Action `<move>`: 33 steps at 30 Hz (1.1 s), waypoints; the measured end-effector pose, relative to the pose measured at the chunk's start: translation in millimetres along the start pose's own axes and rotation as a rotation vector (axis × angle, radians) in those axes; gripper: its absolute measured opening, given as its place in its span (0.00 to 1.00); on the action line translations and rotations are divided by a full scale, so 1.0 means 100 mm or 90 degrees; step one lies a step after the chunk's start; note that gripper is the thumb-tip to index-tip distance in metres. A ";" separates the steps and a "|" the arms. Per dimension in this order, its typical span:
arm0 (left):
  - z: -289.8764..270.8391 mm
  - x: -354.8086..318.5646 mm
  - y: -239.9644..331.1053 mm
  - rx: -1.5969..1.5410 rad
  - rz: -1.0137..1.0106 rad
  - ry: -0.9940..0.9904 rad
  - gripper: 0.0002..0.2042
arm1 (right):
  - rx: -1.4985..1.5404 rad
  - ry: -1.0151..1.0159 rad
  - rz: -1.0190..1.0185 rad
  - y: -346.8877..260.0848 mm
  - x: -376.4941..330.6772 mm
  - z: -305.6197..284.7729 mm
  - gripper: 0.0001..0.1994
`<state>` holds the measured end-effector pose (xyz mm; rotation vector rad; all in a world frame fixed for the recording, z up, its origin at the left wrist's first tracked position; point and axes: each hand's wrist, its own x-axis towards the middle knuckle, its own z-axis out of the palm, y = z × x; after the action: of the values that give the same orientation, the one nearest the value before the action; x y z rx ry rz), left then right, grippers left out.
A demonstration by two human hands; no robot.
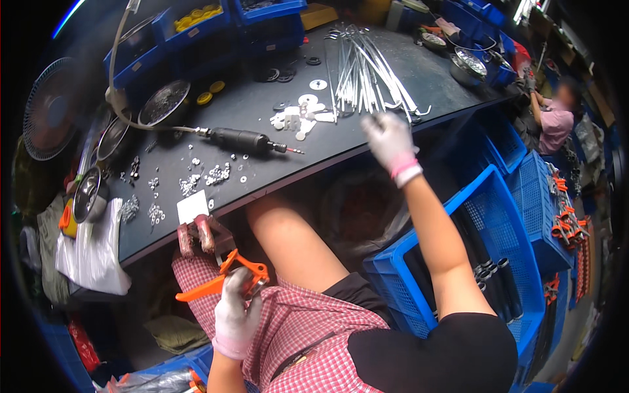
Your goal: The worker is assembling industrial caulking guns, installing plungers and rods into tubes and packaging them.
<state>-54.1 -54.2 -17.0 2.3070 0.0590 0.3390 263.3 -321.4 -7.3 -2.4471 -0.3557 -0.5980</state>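
Observation:
My left hand (237, 313), in a white glove with a pink cuff, is closed around an orange trigger handle (211, 286) above my lap. The handle has a long lever and a looped frame; some of it is hidden by my fingers. At the table's front edge, my gloved right hand (391, 145) is by the lower ends of a bundle of thin metal rods (357, 69), several with bent tips. Its fingers are blurred, and whether it touches a rod is unclear. White plastic pieces (301, 116) lie left of the rods.
A black power screwdriver (239, 139) lies on the dark table (275, 173), among small nuts and washers (216, 173). Metal bowls (164, 103) and blue bins (193, 49) line the back left. On my right stands a blue crate (517, 262) with black tubes. A person (553, 121) sits far right.

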 end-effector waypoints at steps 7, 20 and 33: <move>0.06 0.09 -0.21 -0.017 -0.013 0.056 0.25 | -0.434 -0.204 0.166 1.37 0.98 0.25 0.16; 0.00 0.11 -0.34 -0.143 -0.039 0.064 0.27 | 0.570 0.108 0.197 0.72 -0.85 -0.48 0.21; -0.57 0.89 0.25 -0.593 -0.027 0.165 0.24 | 0.341 -0.214 -0.290 -0.73 -1.88 -0.95 0.24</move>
<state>14.7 -17.4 58.4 1.3329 0.0620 0.5102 41.5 -342.1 5.0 -1.9385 -1.0791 -0.2182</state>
